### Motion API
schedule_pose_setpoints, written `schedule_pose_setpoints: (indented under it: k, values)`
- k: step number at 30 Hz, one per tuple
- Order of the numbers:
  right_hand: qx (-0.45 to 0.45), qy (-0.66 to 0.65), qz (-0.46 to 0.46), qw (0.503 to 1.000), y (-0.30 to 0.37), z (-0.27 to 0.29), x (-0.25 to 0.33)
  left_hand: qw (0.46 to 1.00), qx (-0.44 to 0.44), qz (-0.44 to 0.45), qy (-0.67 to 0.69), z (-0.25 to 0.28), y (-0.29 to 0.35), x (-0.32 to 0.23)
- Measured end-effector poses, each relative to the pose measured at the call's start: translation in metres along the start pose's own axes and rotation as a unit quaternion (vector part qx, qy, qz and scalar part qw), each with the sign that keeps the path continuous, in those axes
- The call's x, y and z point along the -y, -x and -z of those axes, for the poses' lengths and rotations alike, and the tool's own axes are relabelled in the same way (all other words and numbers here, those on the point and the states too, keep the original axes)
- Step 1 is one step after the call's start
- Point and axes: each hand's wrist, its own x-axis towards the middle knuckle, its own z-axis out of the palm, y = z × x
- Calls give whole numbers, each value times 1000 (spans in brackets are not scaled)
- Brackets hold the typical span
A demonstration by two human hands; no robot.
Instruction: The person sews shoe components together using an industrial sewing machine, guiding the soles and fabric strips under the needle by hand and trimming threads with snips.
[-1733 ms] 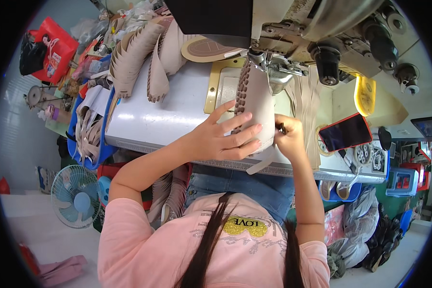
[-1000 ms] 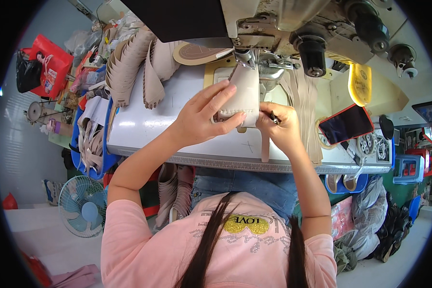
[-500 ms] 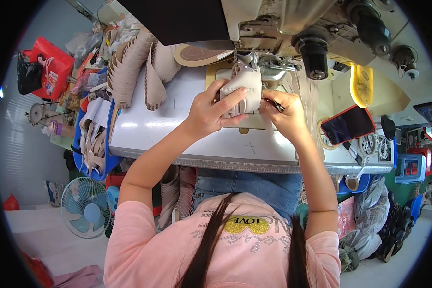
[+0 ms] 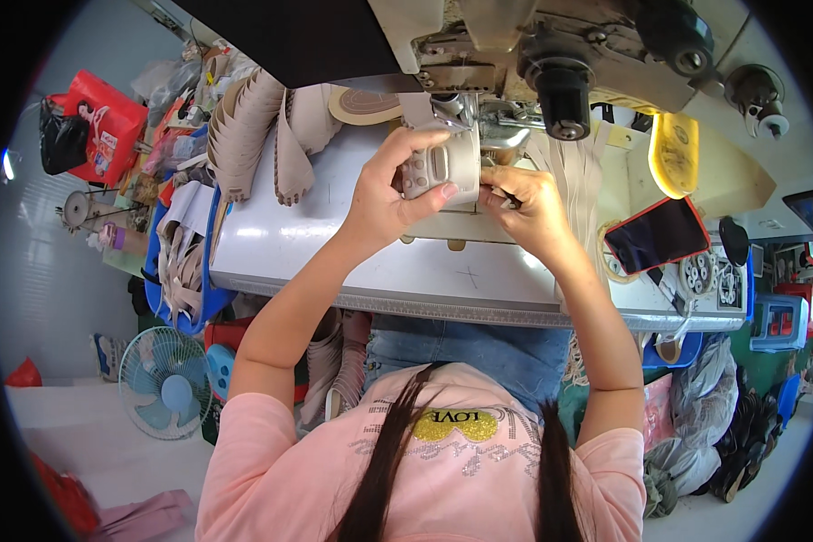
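Head view: left hand (image 4: 390, 194) is gripping a beige shoe upper (image 4: 443, 172), fingers wrapped over it and thumb under, holding it up at the needle area of the sewing machine (image 4: 551, 54) at the far side of the white table (image 4: 334, 262). Right hand (image 4: 524, 203) is pinching closed on the upper's right edge, touching it, with a small dark tool just visible between the fingers. A stack of beige uppers (image 4: 244, 131) is lying far left; a red-cased phone (image 4: 655, 235) is sitting to the right.
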Motion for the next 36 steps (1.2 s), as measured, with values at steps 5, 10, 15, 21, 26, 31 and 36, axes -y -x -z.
schedule_pose_setpoints:
  k: [5,10,15,21,26,31,36]
  values:
    - [17,-11,-14,1000,3,-1,-5,987,-11,147,69,0,-11,-16]
    - [12,-67,-60,996,0,0,3,956,-9,259,140,3,-23,-18]
    - [-3,-103,-74,992,-1,1,7,939,-18,291,180,5,-32,-25]
    - [10,-98,-66,993,3,-3,4,910,-35,367,188,9,-44,-27]
    - [0,-153,-110,982,8,-8,10,881,49,408,234,20,-59,-23]
    - [-18,-177,-134,975,15,-12,16,908,48,340,242,21,-51,-8]
    - [0,-203,-186,961,19,-10,30,887,50,279,364,17,-33,-1]
